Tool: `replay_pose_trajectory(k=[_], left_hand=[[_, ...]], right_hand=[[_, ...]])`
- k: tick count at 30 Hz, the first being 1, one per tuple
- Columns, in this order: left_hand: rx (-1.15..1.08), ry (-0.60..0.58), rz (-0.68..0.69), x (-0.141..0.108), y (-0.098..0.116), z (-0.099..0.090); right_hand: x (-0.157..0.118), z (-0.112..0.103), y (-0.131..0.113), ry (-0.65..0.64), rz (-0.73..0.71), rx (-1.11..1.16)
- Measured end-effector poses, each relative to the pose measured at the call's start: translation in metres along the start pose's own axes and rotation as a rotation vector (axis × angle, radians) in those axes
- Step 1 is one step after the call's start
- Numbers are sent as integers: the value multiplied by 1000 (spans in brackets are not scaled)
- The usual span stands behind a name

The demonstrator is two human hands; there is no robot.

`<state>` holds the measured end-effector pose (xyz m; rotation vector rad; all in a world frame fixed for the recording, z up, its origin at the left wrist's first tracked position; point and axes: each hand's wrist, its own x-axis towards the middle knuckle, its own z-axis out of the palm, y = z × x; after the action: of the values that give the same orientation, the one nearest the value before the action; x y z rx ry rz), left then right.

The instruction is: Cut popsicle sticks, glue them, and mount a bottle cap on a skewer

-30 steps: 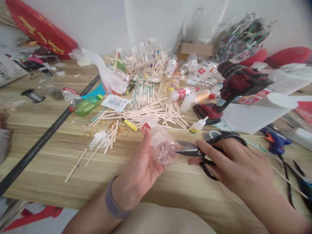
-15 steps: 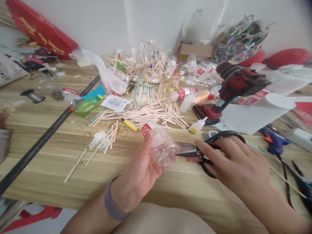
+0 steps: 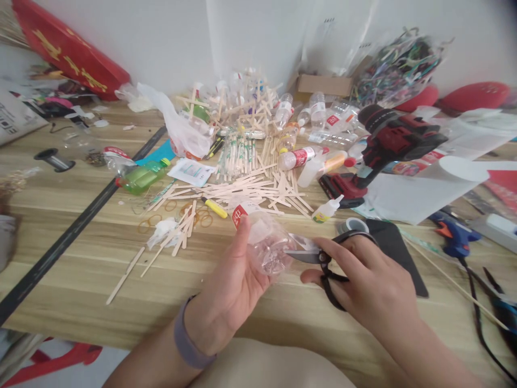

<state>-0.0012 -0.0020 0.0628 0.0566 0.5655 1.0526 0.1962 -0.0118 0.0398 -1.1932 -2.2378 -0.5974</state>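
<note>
Left hand [image 3: 232,283] had the clear bottle [image 3: 269,253] gripped over the wooden table [image 3: 161,307], red label [image 3: 238,212] by the thumb. Right hand [image 3: 374,275] gripped the scissors [image 3: 323,257], blades spread at the bottle's right end; squeeze bottle [image 3: 328,209] and wooden sticks [image 3: 246,190] sat beyond, on the table

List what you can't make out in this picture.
In the head view:
Left hand: most fingers lie behind the clear plastic bottle.
Scissors: handles partly hidden by the right hand.
Pliers: cut off by the right edge.
White squeeze bottle: label print too small and blurred.
</note>
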Motion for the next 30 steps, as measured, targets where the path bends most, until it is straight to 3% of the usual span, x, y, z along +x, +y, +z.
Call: replay_pose_trajectory(k=[7,9,11,14,17,23,30], left_hand=[[23,19,-7,-1,-2,-1],[17,17,-13,-1,-2,-2],[22,25,7,-2,2,-3],[41,71,160,-3,15,-10],[139,127,417,-7,34,-24],[437,362,670,-14,46,-63],[566,434,736,-12,38,-84]], right_hand=[[-2,-2,1,1,-13,-37],[-2,-1,-1,-38,43,115],[-3,1,-4,-114,193,314],[-14,7,-3,-276,446,442],[-36,19,1,-389,526,390],[-72,44,8,-375,432,78],[-60,40,-10,-399,286,-190]])
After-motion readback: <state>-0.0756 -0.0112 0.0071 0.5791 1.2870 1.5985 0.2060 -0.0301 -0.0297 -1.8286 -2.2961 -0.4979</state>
